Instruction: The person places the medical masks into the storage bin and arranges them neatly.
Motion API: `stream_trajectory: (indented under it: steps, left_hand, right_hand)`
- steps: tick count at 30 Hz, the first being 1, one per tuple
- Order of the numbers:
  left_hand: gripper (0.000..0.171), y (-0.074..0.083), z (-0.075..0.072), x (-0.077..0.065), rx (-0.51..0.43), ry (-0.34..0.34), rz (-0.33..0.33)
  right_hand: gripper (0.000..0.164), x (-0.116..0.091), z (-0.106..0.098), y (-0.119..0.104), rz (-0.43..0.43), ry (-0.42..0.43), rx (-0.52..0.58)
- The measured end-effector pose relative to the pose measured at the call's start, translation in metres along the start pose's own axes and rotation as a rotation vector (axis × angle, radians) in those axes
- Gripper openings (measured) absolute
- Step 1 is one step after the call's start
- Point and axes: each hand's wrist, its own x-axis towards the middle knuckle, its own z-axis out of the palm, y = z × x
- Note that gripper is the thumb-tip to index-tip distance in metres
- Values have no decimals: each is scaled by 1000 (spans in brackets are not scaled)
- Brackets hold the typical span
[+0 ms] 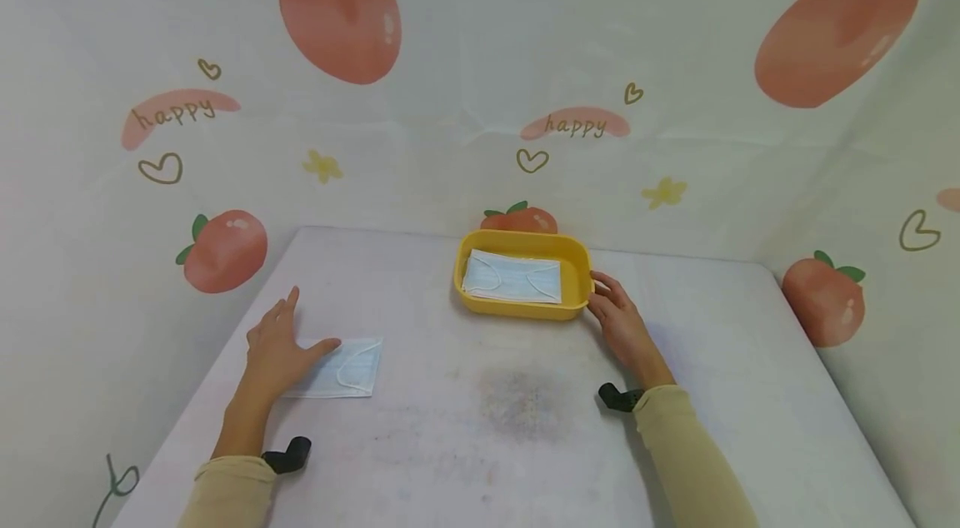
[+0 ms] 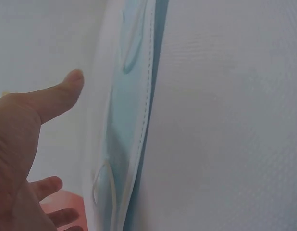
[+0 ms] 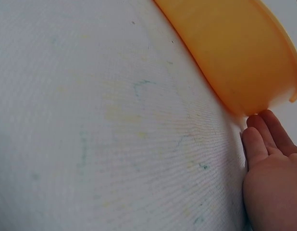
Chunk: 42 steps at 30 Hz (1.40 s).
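Observation:
A light blue face mask [image 1: 352,368] with white ear loops lies flat on the table at the left. Over its left part hovers my left hand [image 1: 276,349], thumb and fingers spread, holding nothing; in the left wrist view the thumb stands apart from the mask [image 2: 124,120]. A yellow plastic basket [image 1: 525,311] stands near the table's back edge, with another face mask [image 1: 513,276] lying in it. My right hand [image 1: 624,324] is at the basket's right end. Its fairly straight fingers meet the basket's outer wall [image 3: 240,53] low down in the right wrist view.
The white table [image 1: 465,436] has a greyish smudge [image 1: 525,403] in front of the basket. Behind and beside it hangs a white cloth [image 1: 450,53] printed with peaches, hearts and the word happy. A black camera mount [image 1: 288,455] sits on each wrist.

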Motion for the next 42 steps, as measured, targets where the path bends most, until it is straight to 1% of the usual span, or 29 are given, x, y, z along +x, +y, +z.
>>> stream_trajectory:
  steps: [5,7,11,19,22,27,32,36,38,42]
  left_hand:
    - [118,-2,-5,-2,28,-58,-33]
    - [119,-3,-7,-3,29,-78,-35]
    - [119,-5,-9,-5,26,-97,-35]
    - [111,-8,-10,-7,42,-156,-65]
    - [111,-8,-11,-7,46,-160,-71]
    - [113,-10,-10,-6,40,-144,-72]
    - [113,-17,-10,-5,14,-133,-84]
    - [114,-21,-12,-4,-7,-157,-124]
    - [115,-22,-13,-4,-6,-164,-157]
    - [118,-22,-16,-5,1,-156,-212]
  right_hand:
    - [53,-1,1,-1,10,2,3]
    - [52,-1,1,-1,13,7,3]
    - [52,-2,0,0,22,14,-8]
    - [52,-3,0,3,20,15,-8]
    - [52,-2,-1,4,21,18,-4]
    - [52,-2,-2,4,9,21,0]
    - [53,-1,-1,4,14,15,-3]
    - [51,0,0,4,16,18,1]
    - [51,0,0,4,14,22,1]
    - [51,1,0,4,7,28,5]
